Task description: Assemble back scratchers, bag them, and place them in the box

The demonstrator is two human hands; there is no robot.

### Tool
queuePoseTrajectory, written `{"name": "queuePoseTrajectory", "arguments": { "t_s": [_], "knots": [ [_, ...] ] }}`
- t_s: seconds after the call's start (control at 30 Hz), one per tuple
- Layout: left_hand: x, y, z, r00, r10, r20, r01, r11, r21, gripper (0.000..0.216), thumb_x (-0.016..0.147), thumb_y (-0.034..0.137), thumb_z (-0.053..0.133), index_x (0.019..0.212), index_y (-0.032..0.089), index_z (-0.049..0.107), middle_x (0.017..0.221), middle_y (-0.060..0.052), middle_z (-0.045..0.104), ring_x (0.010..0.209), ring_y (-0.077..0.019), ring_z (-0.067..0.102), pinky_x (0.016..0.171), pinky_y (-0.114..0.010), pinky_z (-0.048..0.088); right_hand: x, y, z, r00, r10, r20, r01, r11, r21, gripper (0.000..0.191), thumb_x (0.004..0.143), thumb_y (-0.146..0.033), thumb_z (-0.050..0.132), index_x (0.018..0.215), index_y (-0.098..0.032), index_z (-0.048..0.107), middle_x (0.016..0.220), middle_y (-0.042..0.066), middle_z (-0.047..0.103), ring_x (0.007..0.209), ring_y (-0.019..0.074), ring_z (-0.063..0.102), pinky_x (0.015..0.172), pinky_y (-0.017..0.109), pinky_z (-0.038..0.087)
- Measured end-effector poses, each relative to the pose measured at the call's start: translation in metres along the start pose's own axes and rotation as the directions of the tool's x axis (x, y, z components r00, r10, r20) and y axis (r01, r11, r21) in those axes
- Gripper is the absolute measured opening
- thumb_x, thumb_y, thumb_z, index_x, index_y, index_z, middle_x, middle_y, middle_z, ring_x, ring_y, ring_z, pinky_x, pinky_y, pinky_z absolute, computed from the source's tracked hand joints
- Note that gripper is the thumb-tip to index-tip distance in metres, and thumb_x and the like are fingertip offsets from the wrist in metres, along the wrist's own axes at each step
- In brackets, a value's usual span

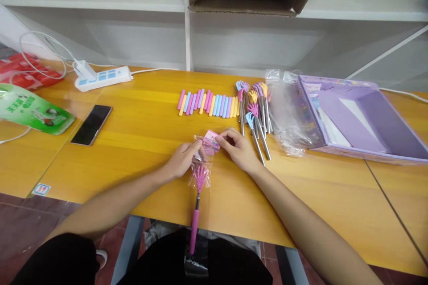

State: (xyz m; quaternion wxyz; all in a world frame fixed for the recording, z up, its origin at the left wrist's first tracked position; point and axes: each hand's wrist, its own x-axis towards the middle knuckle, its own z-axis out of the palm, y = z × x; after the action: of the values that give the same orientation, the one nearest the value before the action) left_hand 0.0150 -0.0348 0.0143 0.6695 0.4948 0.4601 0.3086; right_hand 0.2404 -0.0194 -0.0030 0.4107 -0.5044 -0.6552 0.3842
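A pink back scratcher (pixel 194 227) lies inside a clear plastic bag (pixel 205 200) that hangs over the table's front edge, its hand-shaped head toward the bag's top. My left hand (pixel 182 159) is closed on the top of the bag, thumb and fingers pinched. Small pink printed cards (pixel 210 142) sit between my hands, at the bag's mouth. The fingers of my right hand (pixel 240 148) pinch the right edge of these cards. Right of my right hand are several metal back scratchers (pixel 261 120) with coloured hand-shaped heads, in a pile.
Several coloured handle tubes (pixel 214 104) lie in a row behind my hands. Clear bags (pixel 287 111) and a purple box (pixel 361 151) are at right. A phone (pixel 91 125), a power strip (pixel 104 79) and a green pouch (pixel 33 109) are at left. A cardboard box (pixel 250 6) stands on the shelf.
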Motion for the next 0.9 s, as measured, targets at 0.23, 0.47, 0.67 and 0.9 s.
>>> {"name": "queuePoseTrajectory", "arguments": {
  "t_s": [0.23, 0.47, 0.67, 0.9],
  "knots": [
    [0.000, 0.002, 0.000, 1.000, -0.010, 0.011, 0.010, 0.999, 0.042, 0.070, 0.090, 0.083, 0.057, 0.070, 0.016, 0.069, 0.073, -0.007, 0.073, 0.061, -0.0180, 0.068, 0.062, -0.029, 0.053, 0.000, -0.002, 0.008, 0.996, -0.050, -0.079, 0.051, 0.999, 0.000, 0.042, 0.102, -0.059, 0.064, 0.090, -0.022, 0.078, 0.090, 0.005, 0.063, 0.087, 0.0199, 0.061, 0.077, 0.034, 0.049],
    [-0.001, 0.003, 0.000, 0.999, 0.018, 0.037, -0.021, 0.997, 0.073, 0.072, 0.092, 0.084, 0.055, 0.076, 0.016, 0.071, 0.079, -0.008, 0.075, 0.069, -0.0190, 0.069, 0.068, -0.030, 0.054, -0.023, -0.012, -0.001, 0.949, -0.161, -0.273, 0.178, 0.983, 0.040, 0.027, 0.106, -0.050, 0.062, 0.105, -0.024, 0.072, 0.087, 0.003, 0.067, 0.079, 0.0191, 0.063, 0.074, 0.035, 0.053],
    [-0.001, 0.002, 0.001, 0.984, 0.103, 0.143, -0.117, 0.989, 0.094, 0.060, 0.097, 0.073, 0.060, 0.109, 0.017, 0.075, 0.099, -0.008, 0.076, 0.088, -0.0216, 0.070, 0.080, -0.032, 0.055, -0.038, -0.014, 0.012, 0.929, -0.352, -0.114, 0.340, 0.934, -0.113, 0.018, 0.106, -0.039, 0.065, 0.118, -0.026, 0.066, 0.086, 0.003, 0.072, 0.067, 0.0164, 0.062, 0.063, 0.033, 0.054],
    [-0.004, 0.004, 0.000, 0.980, 0.101, 0.173, -0.147, 0.948, 0.282, 0.025, 0.097, 0.043, 0.065, 0.099, 0.018, 0.068, 0.085, -0.002, 0.066, 0.076, -0.0166, 0.060, 0.069, -0.028, 0.048, -0.030, -0.011, 0.004, 0.942, -0.332, -0.056, 0.303, 0.908, -0.289, 0.019, 0.107, -0.036, 0.062, 0.121, -0.025, 0.068, 0.095, 0.006, 0.076, 0.070, 0.0178, 0.066, 0.068, 0.034, 0.057]
  ]
}}
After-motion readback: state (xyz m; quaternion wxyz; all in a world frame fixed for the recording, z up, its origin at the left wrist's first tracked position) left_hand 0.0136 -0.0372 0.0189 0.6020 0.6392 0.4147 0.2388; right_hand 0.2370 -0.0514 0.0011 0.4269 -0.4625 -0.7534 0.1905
